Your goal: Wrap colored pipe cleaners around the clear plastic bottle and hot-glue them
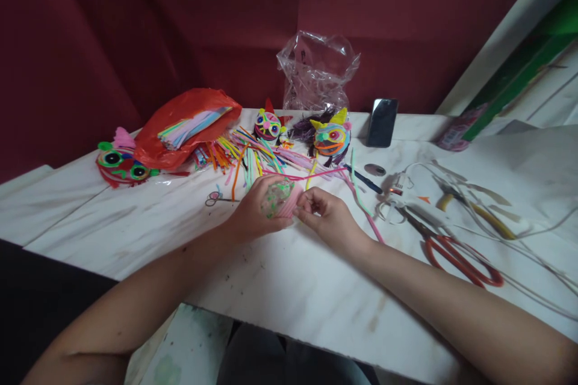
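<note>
Your left hand [251,209] curls firmly around a pink-and-clear piece [289,202], held between thumb and fingers. Your right hand [330,216], fingertips pinched together, meets its pink edge beside that grip.

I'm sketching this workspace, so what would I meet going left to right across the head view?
Red creature head, small scissors, left hand holding a pink-striped piece, right hand, phone, red-handled scissors.
</note>
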Demonstrator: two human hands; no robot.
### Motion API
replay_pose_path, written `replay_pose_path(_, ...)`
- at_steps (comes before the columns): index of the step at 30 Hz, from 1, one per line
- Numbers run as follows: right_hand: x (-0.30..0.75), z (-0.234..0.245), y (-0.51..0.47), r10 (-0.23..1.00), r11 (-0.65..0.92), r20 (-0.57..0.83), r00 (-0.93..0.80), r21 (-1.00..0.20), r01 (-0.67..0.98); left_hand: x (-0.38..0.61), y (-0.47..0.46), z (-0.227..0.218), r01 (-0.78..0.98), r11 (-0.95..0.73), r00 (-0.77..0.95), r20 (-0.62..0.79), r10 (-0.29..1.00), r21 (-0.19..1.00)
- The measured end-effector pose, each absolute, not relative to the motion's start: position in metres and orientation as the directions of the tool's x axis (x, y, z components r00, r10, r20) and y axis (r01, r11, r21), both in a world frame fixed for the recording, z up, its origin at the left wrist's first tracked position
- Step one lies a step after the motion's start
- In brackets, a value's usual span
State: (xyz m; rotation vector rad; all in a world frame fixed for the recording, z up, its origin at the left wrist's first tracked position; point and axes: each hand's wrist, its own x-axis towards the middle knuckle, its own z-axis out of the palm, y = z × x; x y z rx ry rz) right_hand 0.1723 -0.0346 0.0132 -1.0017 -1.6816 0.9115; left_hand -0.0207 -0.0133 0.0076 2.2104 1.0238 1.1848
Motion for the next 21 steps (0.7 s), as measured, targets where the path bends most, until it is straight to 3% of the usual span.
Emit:
replay_pose_path(6, 0.175, 0.012, -0.029, 0.900, 0.404, 0.346, -0.267, -0.890, 0.210, -0.021, -0.015, 0.013, 0.430, -0.518, 0.337, 0.401, 0.852, 0.739)
replay_pose_path(9, 0.176, 0.011, -0.029, 0.896, 0.408, 0.339, -0.288, -0.884, 0.227, -0.021, -0.016, 0.016, 0.438, -0.527, 0.332, 0.414, 0.848, 0.728)
replay_pose_path(17, 0.179, 0.037, -0.034, 0.777, 0.624, 0.516, -0.360, -0.707, 0.333, -0.018, -0.017, 0.019, 0.403, -0.467, 0.295, 0.371, 0.880, 0.787)
replay_pose_path(21, 0.223, 0.088, -0.032, 0.710, 0.673, 0.694, -0.117, -0.621, 0.402, -0.022, -0.010, 0.022, 0.363, -0.374, 0.231, 0.307, 0.923, 0.853)
